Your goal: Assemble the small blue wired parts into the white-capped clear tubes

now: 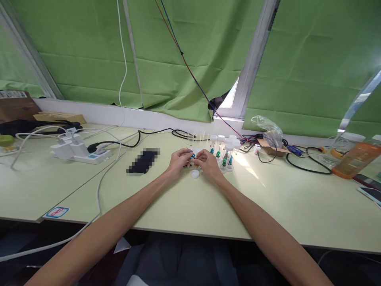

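Note:
Both hands meet over the middle of the table (184, 206), fingertips close together. Between them is a small blue piece (193, 156), too small to name exactly. My left hand (179, 159) pinches it from the left, and my right hand (208, 163) has its fingers closed at its right side. Just below the fingers lies a round white cap (195, 174). Beside my right hand stand several clear tubes (228, 155) with white lids and green or blue pieces inside. Clear empty-looking tubes (198, 138) stand behind the hands. Tiny dark bits under the fingers are partly hidden.
A dark, pixelated flat object (144, 161) lies to the left. Farther left are a white power strip (95, 157) with plugs and a white cable (98, 190). At right are a small open cardboard box (272, 147), black cables and an orange bottle (355, 159).

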The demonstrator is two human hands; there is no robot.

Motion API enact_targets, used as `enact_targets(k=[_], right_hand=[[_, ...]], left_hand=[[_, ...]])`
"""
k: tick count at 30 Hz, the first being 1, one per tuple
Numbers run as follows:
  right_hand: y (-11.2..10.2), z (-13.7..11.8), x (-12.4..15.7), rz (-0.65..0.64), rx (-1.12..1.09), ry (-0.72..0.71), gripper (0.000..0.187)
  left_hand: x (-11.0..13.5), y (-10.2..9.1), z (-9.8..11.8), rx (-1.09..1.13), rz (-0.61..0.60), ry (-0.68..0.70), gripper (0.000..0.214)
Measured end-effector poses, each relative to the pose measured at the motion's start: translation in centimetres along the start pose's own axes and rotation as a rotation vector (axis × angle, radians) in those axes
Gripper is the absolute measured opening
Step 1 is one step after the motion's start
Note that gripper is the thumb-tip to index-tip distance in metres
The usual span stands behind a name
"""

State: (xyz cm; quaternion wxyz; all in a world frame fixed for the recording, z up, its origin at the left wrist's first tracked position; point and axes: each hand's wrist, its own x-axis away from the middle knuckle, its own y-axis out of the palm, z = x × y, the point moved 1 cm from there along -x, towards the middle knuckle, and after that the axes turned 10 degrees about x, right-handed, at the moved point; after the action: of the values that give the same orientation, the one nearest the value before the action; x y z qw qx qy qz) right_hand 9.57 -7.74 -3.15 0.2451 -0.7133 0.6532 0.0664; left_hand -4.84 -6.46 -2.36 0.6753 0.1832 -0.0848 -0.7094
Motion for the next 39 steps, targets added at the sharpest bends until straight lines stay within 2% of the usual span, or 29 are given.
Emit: enact_targets(k=[18, 25, 31, 39], right_hand=[[-0.2, 0.6, -0.2, 0.114, -0.024, -0.033, 0.034], [-0.2, 0.8, -0.3, 0.147, 0.038, -0.053, 0.036], [-0.2, 0.7, -0.3, 0.175, 0.028, -0.034, 0.041], [-0.1, 0.9, -0.4, 0.176, -0.071, 0.021, 0.034]], left_hand=[[0.0, 0.3, 0.1, -0.002, 0.021, 0.055, 0.028], [0.0, 0.3, 0.2, 0.039, 0.029, 0.057, 0.028], [0.1, 0.3, 0.2, 0.057, 0.030, 0.040, 0.031], [-0.2, -0.1, -0.4, 0.060, -0.006, 0.033, 0.035]])
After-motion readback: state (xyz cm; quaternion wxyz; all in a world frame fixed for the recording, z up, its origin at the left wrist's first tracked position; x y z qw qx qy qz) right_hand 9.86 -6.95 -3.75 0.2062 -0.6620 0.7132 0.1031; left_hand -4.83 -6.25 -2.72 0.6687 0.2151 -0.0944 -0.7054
